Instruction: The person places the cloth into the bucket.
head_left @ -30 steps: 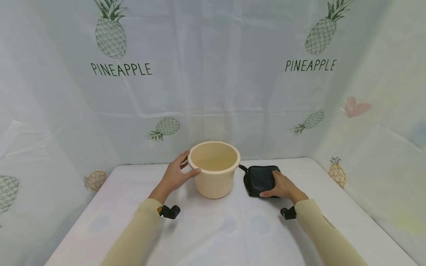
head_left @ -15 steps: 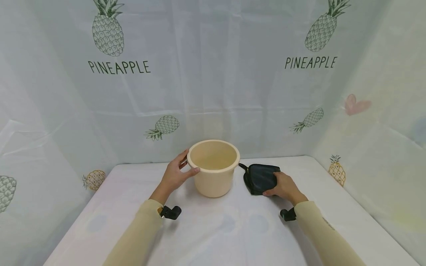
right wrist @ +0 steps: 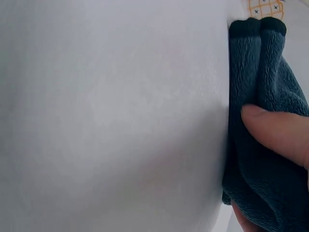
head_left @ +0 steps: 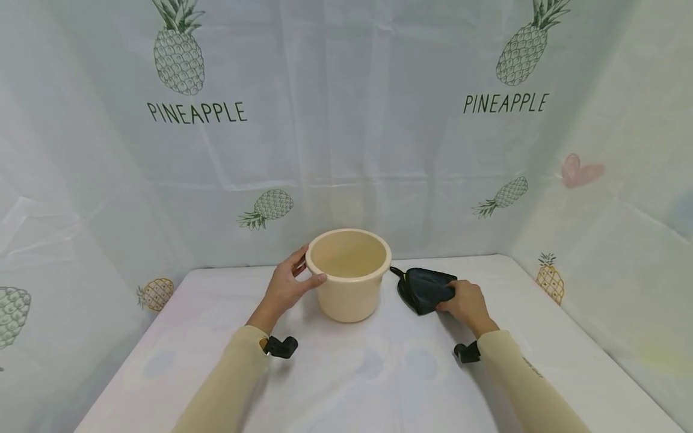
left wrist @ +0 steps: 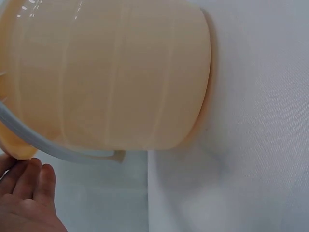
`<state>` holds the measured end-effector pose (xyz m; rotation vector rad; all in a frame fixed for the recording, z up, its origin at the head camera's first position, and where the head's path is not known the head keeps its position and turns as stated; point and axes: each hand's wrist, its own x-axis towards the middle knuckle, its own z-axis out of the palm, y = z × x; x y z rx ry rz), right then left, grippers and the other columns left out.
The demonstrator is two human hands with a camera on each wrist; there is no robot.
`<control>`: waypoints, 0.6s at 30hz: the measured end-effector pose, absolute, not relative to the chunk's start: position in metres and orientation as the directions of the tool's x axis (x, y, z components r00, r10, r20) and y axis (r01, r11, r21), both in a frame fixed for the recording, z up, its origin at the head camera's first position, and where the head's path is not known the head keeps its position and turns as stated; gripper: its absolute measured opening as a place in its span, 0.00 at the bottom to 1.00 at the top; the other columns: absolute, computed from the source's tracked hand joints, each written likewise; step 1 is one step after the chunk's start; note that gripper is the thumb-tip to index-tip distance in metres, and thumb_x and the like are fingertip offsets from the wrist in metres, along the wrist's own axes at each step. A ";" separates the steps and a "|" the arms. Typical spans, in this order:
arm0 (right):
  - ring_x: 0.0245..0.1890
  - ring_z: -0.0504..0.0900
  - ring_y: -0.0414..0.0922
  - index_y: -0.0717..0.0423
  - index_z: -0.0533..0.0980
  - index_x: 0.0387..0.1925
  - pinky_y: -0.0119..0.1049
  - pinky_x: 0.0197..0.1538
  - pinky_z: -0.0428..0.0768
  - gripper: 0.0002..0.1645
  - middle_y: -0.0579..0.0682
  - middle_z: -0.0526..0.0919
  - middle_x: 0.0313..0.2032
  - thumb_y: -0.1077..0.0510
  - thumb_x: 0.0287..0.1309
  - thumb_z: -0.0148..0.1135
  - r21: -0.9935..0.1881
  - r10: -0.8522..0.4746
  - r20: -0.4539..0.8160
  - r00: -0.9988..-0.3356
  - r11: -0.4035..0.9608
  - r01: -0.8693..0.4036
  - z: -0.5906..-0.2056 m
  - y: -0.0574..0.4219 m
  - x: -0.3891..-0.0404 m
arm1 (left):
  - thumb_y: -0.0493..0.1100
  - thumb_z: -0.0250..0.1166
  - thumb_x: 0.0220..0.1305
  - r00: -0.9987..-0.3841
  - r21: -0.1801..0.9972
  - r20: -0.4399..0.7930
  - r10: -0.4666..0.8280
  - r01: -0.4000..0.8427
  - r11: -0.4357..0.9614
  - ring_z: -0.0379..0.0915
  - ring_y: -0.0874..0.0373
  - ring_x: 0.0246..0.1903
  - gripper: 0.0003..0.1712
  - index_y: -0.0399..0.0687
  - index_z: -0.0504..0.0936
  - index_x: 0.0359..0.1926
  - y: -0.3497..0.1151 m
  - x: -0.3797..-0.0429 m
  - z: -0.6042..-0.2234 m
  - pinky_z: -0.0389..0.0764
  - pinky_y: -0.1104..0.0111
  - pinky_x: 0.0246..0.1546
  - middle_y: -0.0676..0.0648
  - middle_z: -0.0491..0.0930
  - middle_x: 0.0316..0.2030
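A cream plastic bucket (head_left: 348, 302) stands upright on the white-covered table. My left hand (head_left: 283, 291) holds its rim on the left side, thumb at the front and fingers farther back. The left wrist view shows a grey handle (left wrist: 53, 150) hanging along the bucket's side, and fingertips at the rim. To the right of the bucket lies a dark folded towel (head_left: 424, 290) with a small loop. My right hand (head_left: 470, 305) pinches the towel's right side into a bunch. In the right wrist view its fabric looks fuzzy, with the thumb (right wrist: 277, 129) pressed on it.
A pale sheet printed with pineapples (head_left: 273, 204) hangs behind and at both sides. The table's back edge (head_left: 233, 267) runs close behind the bucket. Each wrist carries a small black camera (head_left: 281, 347).
My right hand has gone from lying over the towel to gripping its right side; the towel has bunched up and narrowed. The left hand and bucket have stayed in place.
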<state>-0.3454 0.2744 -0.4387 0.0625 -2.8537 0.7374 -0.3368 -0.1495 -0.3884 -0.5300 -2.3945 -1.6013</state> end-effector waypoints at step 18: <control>0.53 0.81 0.70 0.74 0.82 0.51 0.63 0.55 0.83 0.27 0.74 0.83 0.52 0.60 0.54 0.77 -0.598 0.095 0.250 -0.963 0.798 -0.077 -0.410 0.265 -0.341 | 0.50 0.79 0.62 -0.929 0.874 0.338 0.149 0.369 0.317 0.57 0.48 0.78 0.56 0.43 0.57 0.83 -0.149 -0.334 -0.388 0.64 0.60 0.77 0.44 0.59 0.80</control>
